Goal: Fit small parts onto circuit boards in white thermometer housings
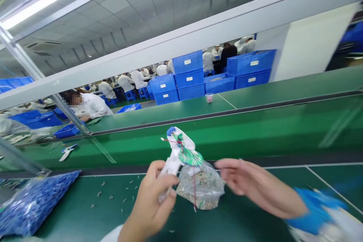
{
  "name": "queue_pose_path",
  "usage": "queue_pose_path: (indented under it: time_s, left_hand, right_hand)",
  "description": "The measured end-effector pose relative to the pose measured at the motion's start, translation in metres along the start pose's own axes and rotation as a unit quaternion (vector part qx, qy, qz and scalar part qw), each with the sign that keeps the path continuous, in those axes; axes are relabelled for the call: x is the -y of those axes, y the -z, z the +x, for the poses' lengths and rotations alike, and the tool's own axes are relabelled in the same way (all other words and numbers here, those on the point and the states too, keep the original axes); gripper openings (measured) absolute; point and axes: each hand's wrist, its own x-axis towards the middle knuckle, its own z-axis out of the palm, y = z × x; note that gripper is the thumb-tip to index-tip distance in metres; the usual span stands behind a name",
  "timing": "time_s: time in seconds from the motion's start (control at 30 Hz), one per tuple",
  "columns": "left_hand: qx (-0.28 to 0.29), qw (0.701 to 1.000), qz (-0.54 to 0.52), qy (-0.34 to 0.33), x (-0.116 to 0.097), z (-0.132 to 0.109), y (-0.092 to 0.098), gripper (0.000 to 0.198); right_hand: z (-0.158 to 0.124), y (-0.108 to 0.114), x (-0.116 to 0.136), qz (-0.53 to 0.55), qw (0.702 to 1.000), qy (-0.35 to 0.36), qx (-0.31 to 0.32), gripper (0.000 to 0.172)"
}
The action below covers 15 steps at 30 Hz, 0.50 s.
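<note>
Left hand (150,200) grips clear plastic bag (200,189), contents hard to make out; right hand (255,185) open, just beside.

Tally from my station: one left hand (149,202) and one right hand (259,187). One white strip (172,164) in the left hand. One clear plastic bag (200,189) between the hands. Left of the left hand, one blue bag (34,204), over a dozen loose small parts (113,196). Beyond the hands, eight blue crates (190,77), one plastic cup (209,97).
</note>
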Motion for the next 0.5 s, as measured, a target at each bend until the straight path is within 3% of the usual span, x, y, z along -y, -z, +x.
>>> queue_pose_path:
  time_s: [0.07, 0.13, 0.23, 0.33, 0.43, 0.5]
  left_hand:
    - [0.011, 0.997, -0.027, -0.073, -0.022, -0.005, -0.011, 0.025]
    - [-0.009, 0.995, -0.017, -0.1, -0.034, -0.008, -0.02, 0.026]
    - [-0.051, 0.994, 0.016, -0.098, -0.035, -0.01, -0.026, 0.024]
    - [-0.135, 0.981, 0.086, -0.11, -0.024, -0.005, -0.028, 0.027]
    - [-0.248, 0.954, 0.156, -0.06, -0.016, 0.007, -0.035, 0.024]
    - [-0.255, 0.958, 0.132, -0.01, -0.017, 0.016, -0.046, 0.014]
  right_hand:
    - [0.02, -0.032, 0.001, 0.111, 0.989, -0.026, 0.096, 0.055]
    - [0.035, -0.056, 0.004, 0.195, 0.966, -0.036, 0.169, 0.062]
    - [0.04, -0.07, 0.007, 0.237, 0.951, -0.014, 0.196, 0.055]
    - [0.034, -0.068, 0.01, 0.256, 0.958, 0.004, 0.127, 0.04]
    - [0.028, -0.065, 0.015, 0.265, 0.963, 0.043, 0.0, 0.038]
    - [0.025, -0.065, 0.017, 0.229, 0.966, 0.089, -0.078, 0.042]
